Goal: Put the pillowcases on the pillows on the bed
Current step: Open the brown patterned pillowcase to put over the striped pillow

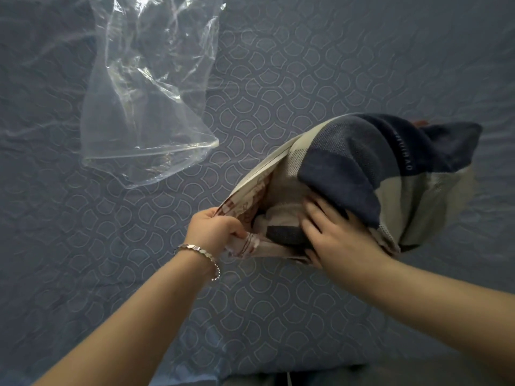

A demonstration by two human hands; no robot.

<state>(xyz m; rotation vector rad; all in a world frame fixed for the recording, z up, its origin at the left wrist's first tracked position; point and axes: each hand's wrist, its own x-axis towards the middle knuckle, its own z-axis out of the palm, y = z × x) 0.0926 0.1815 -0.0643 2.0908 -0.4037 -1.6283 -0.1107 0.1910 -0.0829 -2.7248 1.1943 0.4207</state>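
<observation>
Both forearms come in from the bottom edge, over the bed (117, 246), which has a blue-grey quilted cover with a scallop stitch pattern. There's a silver bracelet (201, 254) on the left wrist.

Left hand (214, 229): clenched on a bunched corner of cream fabric with red print. It looks like the pillow (252, 190), which has a white piped edge running up and right from that hand. Not fully sure it's the pillow rather than a lining.

Right hand (335, 236): not grasping. Fingers are straight and spread, pressing flat at the mouth of the pillowcase (362, 162), and the fingertips meet the navy fold. Thumb mostly out of sight underneath.

The pillowcase is a textured knit in navy and cream blocks, with small lettering along one navy band. It's draped over the far part of the pillow, with the opening toward the camera and some white and navy fabric showing inside the mouth. The whole bundle is right of centre, tilted and lifted at the near end by the hands, with the far end down toward the bed.

Further back, upper left and well apart from the bundle, a crumpled clear plastic bag (147, 101) lies on the cover.
</observation>
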